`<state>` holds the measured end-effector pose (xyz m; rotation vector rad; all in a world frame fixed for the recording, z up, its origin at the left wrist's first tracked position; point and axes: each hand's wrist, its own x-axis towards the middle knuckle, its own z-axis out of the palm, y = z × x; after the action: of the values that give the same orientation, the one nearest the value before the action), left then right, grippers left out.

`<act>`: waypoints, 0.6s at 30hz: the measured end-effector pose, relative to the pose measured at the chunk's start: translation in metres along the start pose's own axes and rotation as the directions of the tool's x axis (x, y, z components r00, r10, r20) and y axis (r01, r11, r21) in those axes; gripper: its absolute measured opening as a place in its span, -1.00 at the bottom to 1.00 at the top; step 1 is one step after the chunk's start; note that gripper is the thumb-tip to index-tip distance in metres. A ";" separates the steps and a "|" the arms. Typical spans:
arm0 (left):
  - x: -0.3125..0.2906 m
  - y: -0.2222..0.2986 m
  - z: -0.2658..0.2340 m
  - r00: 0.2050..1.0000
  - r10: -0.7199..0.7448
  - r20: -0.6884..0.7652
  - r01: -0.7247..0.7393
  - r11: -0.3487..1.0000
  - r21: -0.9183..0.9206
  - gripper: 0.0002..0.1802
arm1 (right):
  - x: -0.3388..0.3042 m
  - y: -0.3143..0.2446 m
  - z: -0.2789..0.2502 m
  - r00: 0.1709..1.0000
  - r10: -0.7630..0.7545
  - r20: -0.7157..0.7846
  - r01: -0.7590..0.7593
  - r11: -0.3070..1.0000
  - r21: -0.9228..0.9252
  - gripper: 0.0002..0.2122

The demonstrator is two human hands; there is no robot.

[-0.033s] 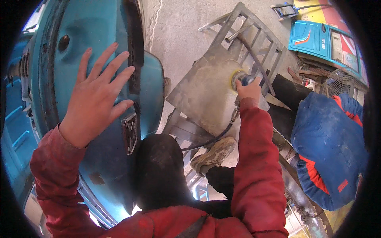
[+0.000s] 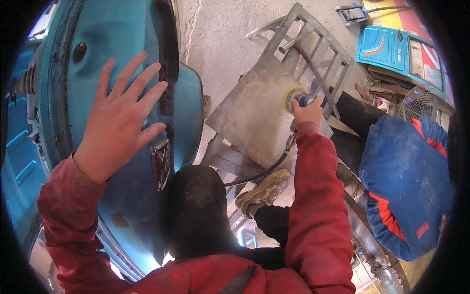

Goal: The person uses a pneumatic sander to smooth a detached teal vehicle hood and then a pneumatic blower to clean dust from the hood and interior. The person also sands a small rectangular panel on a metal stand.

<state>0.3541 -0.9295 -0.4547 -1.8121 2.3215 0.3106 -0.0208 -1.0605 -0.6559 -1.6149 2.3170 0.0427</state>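
My left hand [image 2: 117,115], fingers spread, is over a curved teal vehicle panel [image 2: 110,41]; whether the palm presses on it is hidden. The panel has a dark rubber-like edge strip and a dark-framed emblem [image 2: 161,164] below the hand. In my right hand [image 2: 308,115] is an air sander [image 2: 295,99] with a yellowish pad rim. It sits at the right part of a dusty grey board [image 2: 249,115], and its black hose [image 2: 276,164] runs back toward my legs. Beneath the board is a slatted metal frame [image 2: 274,46].
A pipe-like bar [image 2: 318,76] lies across the frame's slats. To the right is a person in a blue jacket [image 2: 406,181], legs reaching toward the frame. Farther back are a teal vehicle door [image 2: 382,46] and a wire fan [image 2: 423,105]. A shoe [image 2: 267,191] is below the board.
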 end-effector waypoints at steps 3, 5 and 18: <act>0.000 0.000 0.001 1.000 0.000 0.009 0.000 1.000 0.005 -0.29 | -0.001 -0.004 0.007 0.993 -0.116 -0.013 0.116 0.993 -0.020 -0.30; 0.000 0.001 0.000 1.000 0.005 0.000 -0.005 1.000 0.016 -0.28 | -0.001 -0.009 0.015 0.984 -0.177 0.001 0.177 0.984 -0.015 -0.30; -0.002 0.000 0.000 1.000 -0.007 0.018 0.007 1.000 -0.025 -0.27 | -0.008 -0.007 0.008 0.981 -0.188 -0.042 0.188 0.982 -0.005 -0.36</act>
<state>0.3542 -0.9275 -0.4544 -1.8208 2.3094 0.3546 -0.0095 -1.0543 -0.6601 -1.8435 2.1834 -0.0336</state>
